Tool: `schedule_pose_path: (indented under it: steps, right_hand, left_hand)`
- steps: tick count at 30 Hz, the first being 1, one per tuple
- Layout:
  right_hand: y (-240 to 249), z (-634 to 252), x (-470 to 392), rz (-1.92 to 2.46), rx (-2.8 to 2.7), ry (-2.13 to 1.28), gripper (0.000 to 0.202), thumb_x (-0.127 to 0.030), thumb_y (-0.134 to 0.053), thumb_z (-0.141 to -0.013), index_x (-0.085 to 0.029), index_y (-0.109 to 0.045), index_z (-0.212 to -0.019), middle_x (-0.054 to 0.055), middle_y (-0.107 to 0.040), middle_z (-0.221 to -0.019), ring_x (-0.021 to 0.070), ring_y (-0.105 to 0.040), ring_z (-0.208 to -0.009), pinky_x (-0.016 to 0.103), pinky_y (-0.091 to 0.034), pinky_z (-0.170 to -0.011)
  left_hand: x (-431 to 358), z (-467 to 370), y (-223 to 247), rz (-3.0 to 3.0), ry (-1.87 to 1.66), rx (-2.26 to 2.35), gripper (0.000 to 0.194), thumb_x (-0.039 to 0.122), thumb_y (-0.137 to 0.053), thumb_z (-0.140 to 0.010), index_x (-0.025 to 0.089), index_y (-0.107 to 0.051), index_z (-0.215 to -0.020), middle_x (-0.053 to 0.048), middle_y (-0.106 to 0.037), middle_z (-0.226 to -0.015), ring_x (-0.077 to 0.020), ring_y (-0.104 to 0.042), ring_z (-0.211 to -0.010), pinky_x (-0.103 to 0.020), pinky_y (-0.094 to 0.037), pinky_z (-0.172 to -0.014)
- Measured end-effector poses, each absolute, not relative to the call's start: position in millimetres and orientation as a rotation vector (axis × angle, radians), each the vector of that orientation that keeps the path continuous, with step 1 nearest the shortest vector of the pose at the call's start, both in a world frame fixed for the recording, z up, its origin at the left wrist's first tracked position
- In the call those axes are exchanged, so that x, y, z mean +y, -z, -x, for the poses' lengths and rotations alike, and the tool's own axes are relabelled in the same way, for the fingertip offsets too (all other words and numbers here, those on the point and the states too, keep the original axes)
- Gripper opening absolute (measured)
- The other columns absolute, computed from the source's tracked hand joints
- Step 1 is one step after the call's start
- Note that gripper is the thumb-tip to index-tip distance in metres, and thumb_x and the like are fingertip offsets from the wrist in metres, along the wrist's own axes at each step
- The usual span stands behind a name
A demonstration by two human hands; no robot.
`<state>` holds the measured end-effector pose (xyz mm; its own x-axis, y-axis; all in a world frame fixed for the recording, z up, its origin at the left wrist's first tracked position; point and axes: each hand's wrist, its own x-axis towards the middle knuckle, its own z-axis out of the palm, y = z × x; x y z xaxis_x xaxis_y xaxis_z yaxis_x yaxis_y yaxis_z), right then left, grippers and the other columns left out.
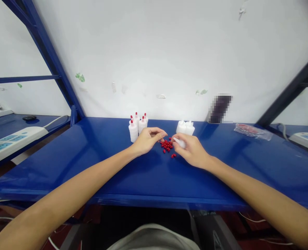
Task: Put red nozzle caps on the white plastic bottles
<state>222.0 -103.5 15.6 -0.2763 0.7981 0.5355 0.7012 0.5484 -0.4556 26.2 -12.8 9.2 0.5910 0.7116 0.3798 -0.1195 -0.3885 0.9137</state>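
A white wall (143,52) with scraps of peeling material rose behind a glossy blue tabletop (122,180), flanked by blue metal posts (49,52). The right grip (193,149) was closed around a white nozzle (179,142), a smooth, tapering cone that slanted out between thumb and fingers, its bare tip pointing up toward the left grip (149,139). The left grip hung at the far left edge of a heap of red caps (166,146), thumb and fingertips drawn together; whether it pinched a cap could not be told.

The caps were small, bright red and shiny, lying loosely between the two grips, with a few strays nearer the person, just in front of the right grip. Beyond the left grip and to its left stood a cluster of capped bottles (133,133), white and upright, each visible tip topped in red. Just beyond the right grip stood uncapped bottles (189,129), also white, their nozzles bare.

Whatever lay below the held nozzle was hidden by the right palm. The right grip also covered the lower part of the uncapped bottles, and the left grip overlapped the base of the capped cluster, whose rear members were hard to count. Far right of the right grip, a clear bag (254,132) held red contents too indistinct to identify; between them, against the wall, a dark shape (220,108) was blurred into squares.
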Motion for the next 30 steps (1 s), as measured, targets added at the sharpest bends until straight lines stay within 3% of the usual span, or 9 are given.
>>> schedule_pose_path:
  steps: [4, 14, 23, 30]
  right_hand:
    - [-14.4, -223.5, -103.4, 1.203, -2.039, -0.204, 0.031, -0.029, -0.052, -0.095, -0.022, -0.048, -0.125, 0.006, -0.067, -0.096, 0.0198, -0.064, -0.073, 0.031, -0.047, -0.064]
    - [-15.5, -222.2, -105.9, 1.131, -2.132, -0.391, 0.048, -0.024, -0.052, -0.096, -0.024, -0.033, -0.14, 0.003, -0.065, -0.093, 0.0187, -0.068, -0.07, 0.033, -0.052, -0.071]
    - [-17.1, -223.7, -109.2, 1.101, -2.195, -0.354, 0.028, -0.029, -0.049, -0.1, -0.026, -0.037, -0.125, 0.006, -0.068, -0.109, 0.0204, -0.07, -0.083, 0.036, -0.053, -0.08]
    - [-21.9, -221.5, -110.0, 1.043, -2.254, -0.36, 0.017, -0.024, -0.049, -0.099, -0.024, -0.049, -0.116, 0.004, -0.068, -0.106, 0.0187, -0.067, -0.088, 0.032, -0.051, -0.08]
  left_hand:
    - [-15.5, -26.8, -10.1, -1.707, -0.966, 0.47, 0.036, 0.048, -0.076, -0.077, 0.014, -0.069, -0.086, -0.001, -0.065, -0.072, -0.0113, -0.058, -0.065, -0.029, -0.05, -0.069]
    - [-23.5, -29.0, -9.7, -1.621, -0.911, 0.413, 0.035, 0.041, -0.078, -0.079, 0.013, -0.065, -0.095, -0.009, -0.076, -0.09, -0.0168, -0.072, -0.079, -0.03, -0.055, -0.074]
    - [-28.6, -28.7, -10.0, -1.644, -0.851, 0.389, 0.031, 0.037, -0.079, -0.079, 0.011, -0.068, -0.091, -0.005, -0.074, -0.078, -0.0132, -0.07, -0.07, -0.026, -0.055, -0.071]
    - [-31.8, -26.0, -8.4, -1.84, -0.785, 0.418, 0.029, 0.038, -0.076, -0.082, 0.013, -0.068, -0.092, -0.002, -0.07, -0.074, -0.0111, -0.066, -0.066, -0.024, -0.053, -0.066]
